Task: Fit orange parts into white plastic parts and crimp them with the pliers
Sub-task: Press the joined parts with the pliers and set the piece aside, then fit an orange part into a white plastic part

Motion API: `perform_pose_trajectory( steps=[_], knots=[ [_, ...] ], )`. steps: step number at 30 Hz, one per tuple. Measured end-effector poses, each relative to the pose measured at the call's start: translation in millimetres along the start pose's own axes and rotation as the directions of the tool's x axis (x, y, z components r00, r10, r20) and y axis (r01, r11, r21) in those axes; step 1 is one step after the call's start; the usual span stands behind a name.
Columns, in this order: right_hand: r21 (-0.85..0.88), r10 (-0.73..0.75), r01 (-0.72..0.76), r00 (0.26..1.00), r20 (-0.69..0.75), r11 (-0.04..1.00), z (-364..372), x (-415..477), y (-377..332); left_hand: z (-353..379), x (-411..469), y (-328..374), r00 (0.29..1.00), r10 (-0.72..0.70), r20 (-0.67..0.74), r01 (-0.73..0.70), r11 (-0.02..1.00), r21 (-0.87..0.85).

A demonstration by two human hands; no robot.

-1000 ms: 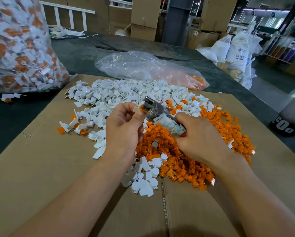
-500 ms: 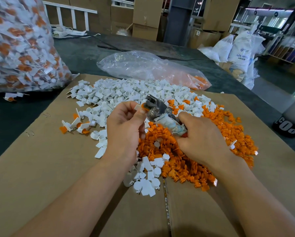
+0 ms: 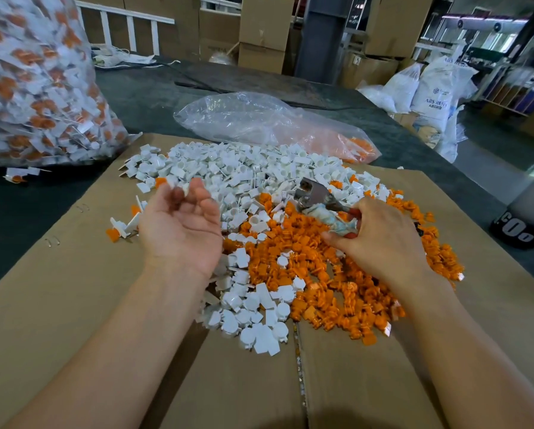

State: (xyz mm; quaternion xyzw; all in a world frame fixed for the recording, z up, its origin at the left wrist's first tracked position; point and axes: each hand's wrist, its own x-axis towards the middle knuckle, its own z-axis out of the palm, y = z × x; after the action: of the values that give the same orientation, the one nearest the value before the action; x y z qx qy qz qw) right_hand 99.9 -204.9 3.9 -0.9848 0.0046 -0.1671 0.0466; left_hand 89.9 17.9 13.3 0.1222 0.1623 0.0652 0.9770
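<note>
My left hand (image 3: 179,230) is turned palm up over the left edge of the white plastic parts (image 3: 247,171), fingers loosely spread and blurred. A small white part (image 3: 185,189) shows between thumb and fingers, apparently loose. My right hand (image 3: 380,243) grips the pliers (image 3: 313,196) by their cloth-wrapped handles, over the heap of orange parts (image 3: 315,274). The metal jaws point up and to the left, and I see nothing between them. A few fitted white-and-orange pieces (image 3: 120,232) lie on the cardboard left of my left hand.
The parts lie on a flattened cardboard sheet (image 3: 73,305) on a dark table. A big clear bag of fitted pieces (image 3: 33,88) stands at the far left. A nearly flat clear bag (image 3: 259,122) with some orange parts lies behind the piles. Boxes and sacks stand beyond.
My left hand left the pliers' jaws, swung left and turned palm up, its fingers loosening. The right hand with the pliers moved slightly right and lower.
</note>
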Motion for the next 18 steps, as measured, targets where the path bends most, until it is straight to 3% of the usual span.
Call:
perform_pose_trajectory(
  steps=[4, 8, 11, 13, 15, 18],
  knots=[
    [0.0, 0.011, -0.011, 1.0, -0.003, 1.0, 1.8, 2.6, 2.4, -3.1, 9.9, 19.6, 0.998, 0.041, -0.054, -0.052, 0.974, -0.222],
    [-0.004, 0.028, -0.028, 0.999, 0.037, 1.0, 3.4, 4.7, 4.2, -6.2, 13.1, 23.3, 0.997, 0.055, -0.054, -0.067, 0.966, -0.251],
    [-0.022, 0.031, -0.029, 0.995, 0.091, 0.999, 4.7, 5.7, 5.5, -2.9, 11.1, 20.2, 0.999, 0.035, -0.027, -0.037, 0.993, -0.109],
    [-0.026, 0.033, -0.03, 0.991, 0.127, 0.999, 5.2, 6.3, 6.5, 0.4, 8.7, 15.9, 0.999, 0.051, 0.002, -0.051, 0.979, 0.197],
    [-0.029, 0.034, -0.029, 0.985, 0.171, 0.999, 5.8, 6.8, 7.1, 1.7, 5.0, 9.0, 0.988, 0.106, 0.11, -0.15, 0.807, 0.572],
    [0.006, 0.044, -0.047, 0.977, 0.211, 0.999, 6.0, 7.8, 8.0, -3.2, -0.9, -3.0, 0.928, 0.112, 0.355, -0.372, 0.327, 0.869]
  ],
)
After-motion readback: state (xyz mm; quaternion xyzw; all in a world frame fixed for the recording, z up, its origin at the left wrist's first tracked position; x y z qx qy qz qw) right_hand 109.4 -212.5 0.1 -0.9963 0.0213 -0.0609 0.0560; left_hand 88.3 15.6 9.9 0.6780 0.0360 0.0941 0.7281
